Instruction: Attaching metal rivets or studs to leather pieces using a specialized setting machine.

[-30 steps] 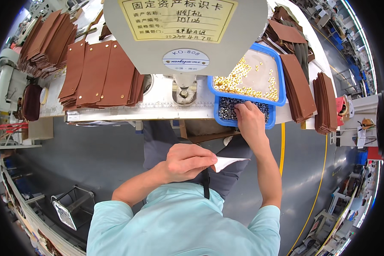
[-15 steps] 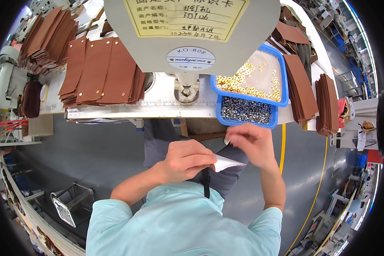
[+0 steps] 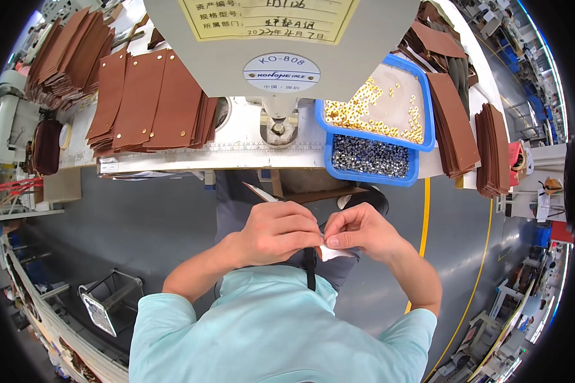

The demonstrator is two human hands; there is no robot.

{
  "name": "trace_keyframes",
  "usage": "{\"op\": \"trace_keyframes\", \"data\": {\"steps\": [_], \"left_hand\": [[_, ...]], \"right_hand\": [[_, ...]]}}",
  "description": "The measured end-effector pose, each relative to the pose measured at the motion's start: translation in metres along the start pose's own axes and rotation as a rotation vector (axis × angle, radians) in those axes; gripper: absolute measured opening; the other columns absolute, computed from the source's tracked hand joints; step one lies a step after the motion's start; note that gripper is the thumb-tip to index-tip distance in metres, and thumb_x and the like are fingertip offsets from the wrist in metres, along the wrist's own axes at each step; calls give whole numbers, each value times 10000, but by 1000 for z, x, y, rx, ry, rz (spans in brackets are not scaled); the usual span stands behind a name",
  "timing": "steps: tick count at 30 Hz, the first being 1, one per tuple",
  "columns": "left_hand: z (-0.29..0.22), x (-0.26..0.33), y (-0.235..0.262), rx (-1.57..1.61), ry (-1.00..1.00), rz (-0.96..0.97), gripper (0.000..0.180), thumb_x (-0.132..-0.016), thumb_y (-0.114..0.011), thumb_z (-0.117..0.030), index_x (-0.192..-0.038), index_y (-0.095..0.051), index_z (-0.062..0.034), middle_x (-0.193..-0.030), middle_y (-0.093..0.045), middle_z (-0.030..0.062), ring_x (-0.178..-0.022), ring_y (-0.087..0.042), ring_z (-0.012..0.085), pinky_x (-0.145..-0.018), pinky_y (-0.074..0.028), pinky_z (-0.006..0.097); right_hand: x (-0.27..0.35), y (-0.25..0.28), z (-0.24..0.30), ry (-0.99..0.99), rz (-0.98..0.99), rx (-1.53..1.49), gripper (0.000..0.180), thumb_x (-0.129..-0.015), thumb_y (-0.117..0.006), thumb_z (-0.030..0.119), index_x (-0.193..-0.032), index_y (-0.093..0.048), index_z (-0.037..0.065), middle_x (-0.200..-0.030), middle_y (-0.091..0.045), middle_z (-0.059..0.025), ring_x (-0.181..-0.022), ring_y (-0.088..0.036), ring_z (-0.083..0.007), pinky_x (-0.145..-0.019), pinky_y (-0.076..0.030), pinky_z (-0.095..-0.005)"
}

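Observation:
In front of my lap, my left hand point(image 3: 278, 233) is closed on a leather piece point(image 3: 333, 253) with a white underside. The white shows below my fingertips, and a thin edge sticks out above my knuckles; the rest is hidden by the hand. My right hand point(image 3: 364, 235) meets the left one at the fingertips, thumb and forefinger pinched together at the piece's edge. Whatever small thing may be between them is hidden. Beyond my hands, at the table edge, stands a grey riveting press point(image 3: 278, 70), its die point(image 3: 278, 129) set low on the tabletop.
Right of the press, a blue tray point(image 3: 430, 105) of gold rings overlaps another blue tray point(image 3: 372, 180) of dark metallic fasteners. Stacked brown leather panels point(image 3: 133, 102) with gold studs lie left; more brown strips point(image 3: 452, 127) lie right. A metal-framed cart point(image 3: 112, 297) stands on the floor.
My right hand has come from near the blue trays, left and down to the left hand's fingertips. The left hand has kept hold of the leather piece, now turned. The view shifted slightly.

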State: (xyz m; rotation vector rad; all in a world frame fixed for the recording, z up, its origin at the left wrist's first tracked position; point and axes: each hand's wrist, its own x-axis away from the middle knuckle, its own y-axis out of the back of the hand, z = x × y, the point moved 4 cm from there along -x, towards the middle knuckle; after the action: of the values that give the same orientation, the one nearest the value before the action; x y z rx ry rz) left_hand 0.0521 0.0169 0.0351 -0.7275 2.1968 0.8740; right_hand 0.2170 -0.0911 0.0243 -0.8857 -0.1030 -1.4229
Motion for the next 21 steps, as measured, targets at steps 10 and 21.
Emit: {"op": "trace_keyframes", "data": {"steps": [10, 21], "left_hand": [[-1, 4, 0, -3, -1, 9, 219, -673, -833, -89, -870, -741, -115, -854, -707, -9, -790, -702, 197, -596, -580, 304], [3, 8, -3, 50, 114, 24, 269, -644, -863, -63, -880, -738, -101, -845, -705, 10, -755, -694, 206, -595, -561, 323]], "right_hand": [[4, -5, -5, 5, -7, 52, 80, -907, -765, 47, -966, -737, 1, -933, -746, -46, -833, -680, -90, -773, -533, -236], [21, -23, 12, 529, -243, 834, 133, -901, -747, 80, -1014, -762, 12, -930, -711, -110, -819, -699, -214, -689, -556, -328]]}}
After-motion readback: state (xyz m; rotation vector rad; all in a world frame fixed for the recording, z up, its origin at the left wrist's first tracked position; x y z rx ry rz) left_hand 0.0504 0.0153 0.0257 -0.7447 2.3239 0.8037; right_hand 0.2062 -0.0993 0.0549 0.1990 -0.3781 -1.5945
